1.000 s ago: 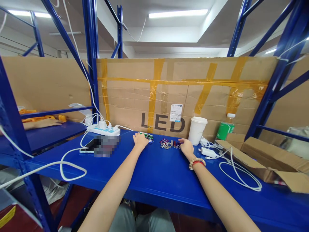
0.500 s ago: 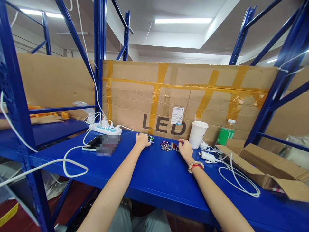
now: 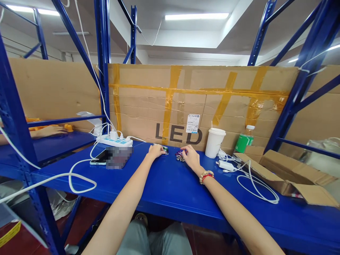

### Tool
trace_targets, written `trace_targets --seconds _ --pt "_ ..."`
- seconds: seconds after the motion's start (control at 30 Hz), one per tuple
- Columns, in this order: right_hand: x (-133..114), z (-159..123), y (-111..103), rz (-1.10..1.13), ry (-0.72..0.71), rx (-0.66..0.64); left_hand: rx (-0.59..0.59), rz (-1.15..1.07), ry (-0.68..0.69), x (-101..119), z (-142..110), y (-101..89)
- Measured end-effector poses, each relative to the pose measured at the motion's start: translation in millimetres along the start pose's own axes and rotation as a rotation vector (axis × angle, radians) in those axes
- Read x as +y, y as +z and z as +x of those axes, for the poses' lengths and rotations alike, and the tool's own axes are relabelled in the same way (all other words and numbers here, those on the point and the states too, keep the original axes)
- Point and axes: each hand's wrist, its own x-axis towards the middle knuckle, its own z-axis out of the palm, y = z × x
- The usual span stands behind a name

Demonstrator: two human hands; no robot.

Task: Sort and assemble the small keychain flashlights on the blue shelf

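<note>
My left hand (image 3: 156,151) is at the back of the blue table, its fingers bent around the left side of a small group of dark, greenish batteries (image 3: 165,151). Part of that group is hidden behind the fingers. To the right lies a pile of purple batteries (image 3: 180,156) with shiny silver ends. My right hand (image 3: 191,158), a beaded bracelet at its wrist, reaches over the right part of this pile and covers some of it. Its thumb and fingers are drawn together at the pile; what is between the fingertips is too small to make out.
A white paper cup (image 3: 215,143) with a straw, a green-labelled bottle (image 3: 244,141), white cables (image 3: 255,180) and an open cardboard box (image 3: 287,177) stand right. Left are a phone (image 3: 99,157) and a power strip (image 3: 114,140). Another person's hand (image 3: 50,131) rests far left.
My right hand has moved left, from the pile's right edge to over it, covering the reddish batteries there. My left hand stays by its group. The view has shifted slightly.
</note>
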Motion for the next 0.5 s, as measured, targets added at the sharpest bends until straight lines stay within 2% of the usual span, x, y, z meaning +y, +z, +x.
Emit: trace_targets --seconds 0.17,0.27,0.4,0.5 --pt "-18 -2 8 -0.02 -0.174 -0.165 0.103 -0.193 0.089 3 5 2.0" --pt "-23 -2 10 -0.051 -0.228 -0.227 0.093 -0.334 0.187 8 5 3.7" --pt "-23 -2 9 -0.031 -0.201 -0.192 0.027 -0.46 0.268 14 4 4.9" --pt "-19 -1 8 0.002 -0.185 -0.151 0.002 -0.457 0.313 16 6 6.2"
